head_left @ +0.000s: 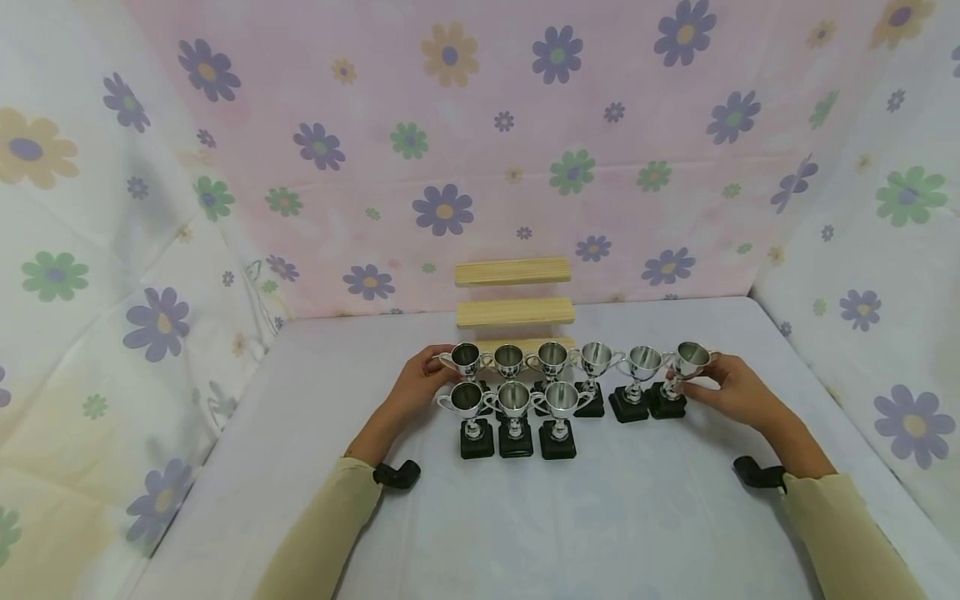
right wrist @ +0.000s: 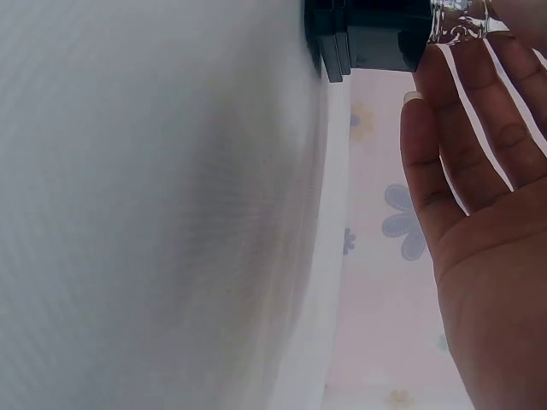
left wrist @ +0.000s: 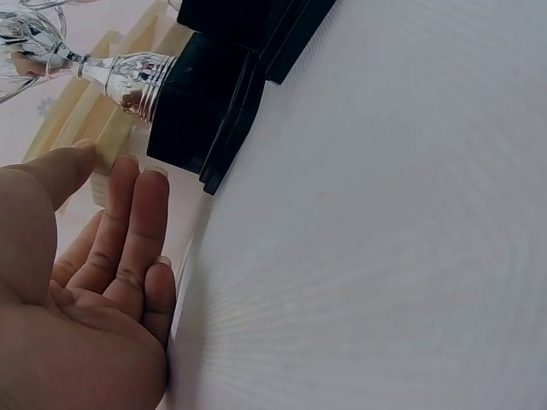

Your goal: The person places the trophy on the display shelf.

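Small silver trophy cups with two handles and black square bases stand in two rows. My left hand (head_left: 422,379) is beside the left end of the back row, its fingers fairly straight, next to the leftmost back trophy (head_left: 465,358); the left wrist view shows a gap between fingertips and black base (left wrist: 201,102). At the right end of the back row, my right hand (head_left: 731,387) holds the rightmost trophy (head_left: 691,360), thumb in front and fingers behind its stem. That trophy's black base (right wrist: 380,34) is at the table surface. Three trophies, including a middle one (head_left: 514,400), form the front row.
Directly behind the trophies is a stepped rack of three light wooden bars (head_left: 514,312). A white cloth covers the table (head_left: 637,517). Flower-patterned cloth hangs at the back (head_left: 480,150) and on both sides.
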A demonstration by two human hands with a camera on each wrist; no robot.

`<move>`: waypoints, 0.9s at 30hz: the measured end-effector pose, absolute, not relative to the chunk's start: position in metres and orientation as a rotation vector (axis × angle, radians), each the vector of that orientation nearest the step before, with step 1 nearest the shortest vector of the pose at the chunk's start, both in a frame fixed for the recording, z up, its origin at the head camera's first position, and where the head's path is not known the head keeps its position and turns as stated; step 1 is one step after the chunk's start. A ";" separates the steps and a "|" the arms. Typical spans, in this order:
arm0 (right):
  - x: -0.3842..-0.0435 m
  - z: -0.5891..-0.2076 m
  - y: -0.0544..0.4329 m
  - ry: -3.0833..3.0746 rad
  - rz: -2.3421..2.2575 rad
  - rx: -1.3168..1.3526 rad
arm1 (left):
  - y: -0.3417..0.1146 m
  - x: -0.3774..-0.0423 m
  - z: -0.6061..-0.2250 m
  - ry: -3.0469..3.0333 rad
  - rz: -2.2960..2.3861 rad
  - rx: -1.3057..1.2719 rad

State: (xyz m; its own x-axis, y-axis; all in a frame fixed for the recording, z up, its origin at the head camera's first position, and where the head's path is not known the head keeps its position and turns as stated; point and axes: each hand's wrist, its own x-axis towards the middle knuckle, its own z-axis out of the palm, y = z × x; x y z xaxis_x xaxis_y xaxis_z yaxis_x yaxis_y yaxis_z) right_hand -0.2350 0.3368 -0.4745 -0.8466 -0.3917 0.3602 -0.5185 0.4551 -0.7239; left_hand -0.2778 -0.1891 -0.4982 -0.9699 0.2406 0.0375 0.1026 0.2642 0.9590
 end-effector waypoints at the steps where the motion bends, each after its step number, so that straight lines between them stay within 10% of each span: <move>1: -0.235 -0.473 0.337 -2.554 1.353 0.806 | -0.189 -0.278 -0.499 2.404 1.807 0.330; 27: -0.244 -0.435 0.344 -2.543 1.308 0.760 | -0.192 -0.280 -0.502 2.359 1.836 0.321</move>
State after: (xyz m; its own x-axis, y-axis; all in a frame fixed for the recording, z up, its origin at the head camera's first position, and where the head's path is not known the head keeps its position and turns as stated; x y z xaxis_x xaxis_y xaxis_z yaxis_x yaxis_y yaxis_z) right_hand -0.2439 0.3441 -0.4353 -0.8525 -0.3572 0.3816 -0.5181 0.4818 -0.7067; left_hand -0.2796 -0.1916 -0.5022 -0.9683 0.2487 0.0244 0.0847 0.2348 0.9683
